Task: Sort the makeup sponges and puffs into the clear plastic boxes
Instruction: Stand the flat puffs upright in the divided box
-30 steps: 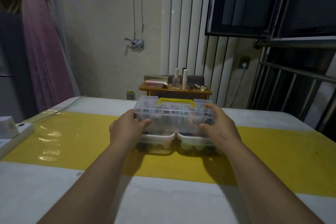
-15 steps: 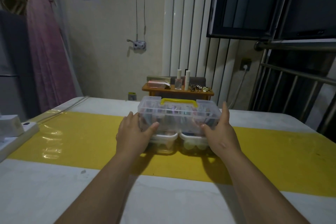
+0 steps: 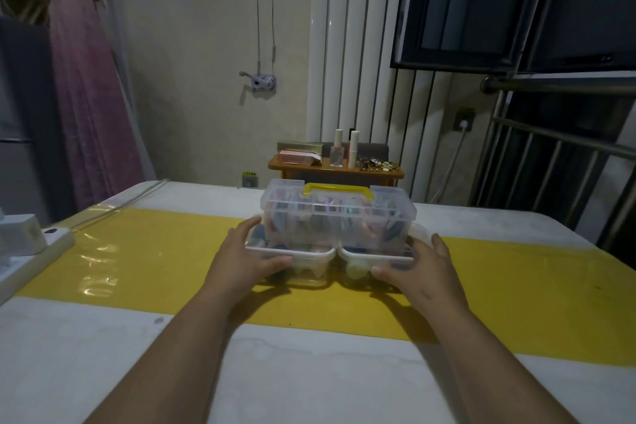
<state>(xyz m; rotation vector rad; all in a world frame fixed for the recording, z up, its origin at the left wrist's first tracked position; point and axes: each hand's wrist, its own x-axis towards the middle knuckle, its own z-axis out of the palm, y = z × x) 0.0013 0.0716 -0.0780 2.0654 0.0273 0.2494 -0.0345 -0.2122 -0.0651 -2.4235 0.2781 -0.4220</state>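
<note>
A clear plastic case (image 3: 337, 222) with a yellow handle (image 3: 339, 189) is stacked on two small clear boxes standing side by side on the yellow strip. My left hand (image 3: 246, 260) holds the left box (image 3: 309, 254), thumb across its front and fingers along its left side. My right hand (image 3: 421, 270) holds the right box (image 3: 377, 254) the same way from the right. Sponges and puffs show dimly through the walls, among them a pale round one (image 3: 356, 268). The case's contents are blurred.
The white table carries a yellow strip (image 3: 137, 251). A white power strip (image 3: 38, 251) lies at the left edge. Behind the table stands a small wooden shelf (image 3: 335, 173) with bottles. A metal railing (image 3: 550, 134) is at the right, and a pink dress (image 3: 86, 96) hangs at the left.
Both hands have slid down from the sides of the upper case to the two small boxes under it. The stack stays where it was.
</note>
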